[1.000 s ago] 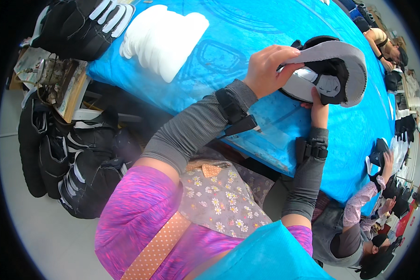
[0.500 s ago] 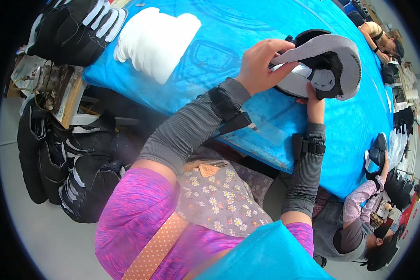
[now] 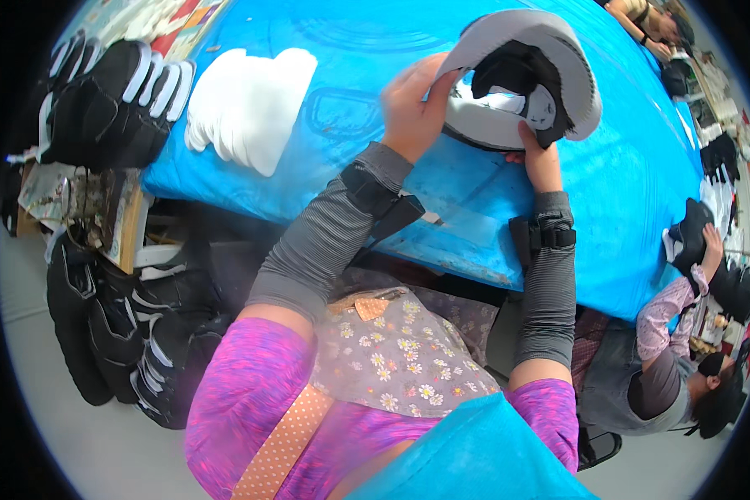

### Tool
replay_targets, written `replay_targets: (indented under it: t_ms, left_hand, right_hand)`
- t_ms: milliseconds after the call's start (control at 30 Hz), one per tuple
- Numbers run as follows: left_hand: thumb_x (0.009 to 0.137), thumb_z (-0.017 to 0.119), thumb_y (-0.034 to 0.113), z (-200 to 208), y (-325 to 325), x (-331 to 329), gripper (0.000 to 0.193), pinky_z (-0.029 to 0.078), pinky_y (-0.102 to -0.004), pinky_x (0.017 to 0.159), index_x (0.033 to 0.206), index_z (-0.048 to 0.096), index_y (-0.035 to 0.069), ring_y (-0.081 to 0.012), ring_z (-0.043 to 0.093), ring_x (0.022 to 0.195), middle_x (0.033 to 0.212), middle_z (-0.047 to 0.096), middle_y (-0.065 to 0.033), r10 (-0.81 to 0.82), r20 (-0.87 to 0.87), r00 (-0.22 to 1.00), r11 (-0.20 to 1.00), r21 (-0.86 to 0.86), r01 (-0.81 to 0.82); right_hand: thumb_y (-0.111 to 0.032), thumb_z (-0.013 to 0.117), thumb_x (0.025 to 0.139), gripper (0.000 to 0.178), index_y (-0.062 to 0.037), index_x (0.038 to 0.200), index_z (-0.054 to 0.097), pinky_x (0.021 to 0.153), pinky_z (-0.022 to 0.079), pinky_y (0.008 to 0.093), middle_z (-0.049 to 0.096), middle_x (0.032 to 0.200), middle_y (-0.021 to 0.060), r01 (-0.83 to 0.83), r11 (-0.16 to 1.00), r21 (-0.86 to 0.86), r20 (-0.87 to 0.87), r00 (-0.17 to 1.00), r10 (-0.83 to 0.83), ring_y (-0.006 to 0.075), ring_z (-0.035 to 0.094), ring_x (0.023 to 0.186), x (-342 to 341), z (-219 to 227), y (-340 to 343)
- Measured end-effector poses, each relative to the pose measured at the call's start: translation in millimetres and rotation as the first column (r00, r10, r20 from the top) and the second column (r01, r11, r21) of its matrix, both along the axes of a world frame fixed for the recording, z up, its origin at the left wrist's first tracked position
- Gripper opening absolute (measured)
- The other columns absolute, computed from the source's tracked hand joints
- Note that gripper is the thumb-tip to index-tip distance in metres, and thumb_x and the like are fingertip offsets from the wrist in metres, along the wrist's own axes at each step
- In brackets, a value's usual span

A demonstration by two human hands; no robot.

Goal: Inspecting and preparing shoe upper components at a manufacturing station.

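Above the blue-covered table [image 3: 350,158], both hands hold up a shoe upper [image 3: 587,96]. It has a wide light grey band with a stitched edge, curved into a loop. Its inside is black, with a white patch in it. My left hand [image 3: 414,104] is closed on the left end of the band, thumb on the near side and fingers behind. My right hand [image 3: 543,162] grips the lower edge, its thumb pressed over the rim. The other fingers of my right hand are mostly hidden beneath the piece.
Left of my hands lies a fanned pile of white shoe-shaped pieces [image 3: 250,108]. Black uppers [image 3: 100,104] are stacked beyond it, and more black uppers [image 3: 171,362] hang low at left. A co-worker [image 3: 666,358] handles a black upper at right; another person [image 3: 654,29] sits farther back.
Both hands have moved up and a little left in view with the shoe upper. Its loop has tilted, showing more of the black inside. The co-worker's arm at right has shifted upward.
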State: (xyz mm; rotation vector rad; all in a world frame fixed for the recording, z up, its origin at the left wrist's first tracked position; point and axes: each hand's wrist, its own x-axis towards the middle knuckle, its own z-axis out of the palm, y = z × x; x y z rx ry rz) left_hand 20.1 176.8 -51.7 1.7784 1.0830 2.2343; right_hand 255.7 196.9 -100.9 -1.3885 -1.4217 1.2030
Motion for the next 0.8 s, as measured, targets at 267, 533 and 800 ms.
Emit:
replay_targets:
  t_ms: [267, 533, 800]
  left_hand:
    - [0.074, 0.075, 0.009, -33, 18, 7, 0.064, 0.044, -0.0351, 0.090, 0.131, 0.046, 0.003, -0.0264, 0.052, 0.113, 0.127, 0.050, -0.0150, -0.241, 0.141, 0.960, 0.930, -0.249, 0.270]
    - [0.084, 0.068, 0.022, -41, 24, 7, 0.037, 0.048, -0.0339, 0.079, 0.110, 0.060, -0.005, -0.0206, 0.061, 0.091, 0.101, 0.066, -0.0136, -0.432, -0.063, 0.900, 0.673, -0.687, 0.275]
    - [0.094, 0.053, 0.026, -42, 15, 18, 0.030, 0.040, -0.0233, 0.052, 0.107, 0.061, 0.000, -0.0098, 0.061, 0.064, 0.077, 0.067, -0.0060, -0.538, 0.225, 0.812, 0.426, -0.759, 0.493]
  right_hand:
    - [-0.033, 0.054, 0.093, 0.039, 0.0024, 0.108, 0.057, 0.051, 0.049, 0.0278, 0.063, 0.085, 0.0116, 0.079, 0.997, 0.017, -0.123, 0.989, -0.076, 0.0184, 0.061, 0.055, 0, -4, -1]
    - [-0.030, 0.051, 0.095, 0.034, 0.0003, 0.109, 0.056, 0.051, 0.048, 0.0276, 0.061, 0.087, 0.0105, 0.128, 0.992, 0.016, -0.140, 0.982, -0.124, 0.0167, 0.060, 0.056, 1, 5, -4]
    - [-0.034, 0.052, 0.094, 0.038, 0.0020, 0.107, 0.056, 0.053, 0.049, 0.0280, 0.062, 0.082, 0.0118, 0.119, 0.993, -0.001, -0.199, 0.973, -0.117, 0.0169, 0.061, 0.058, 1, 3, -7]
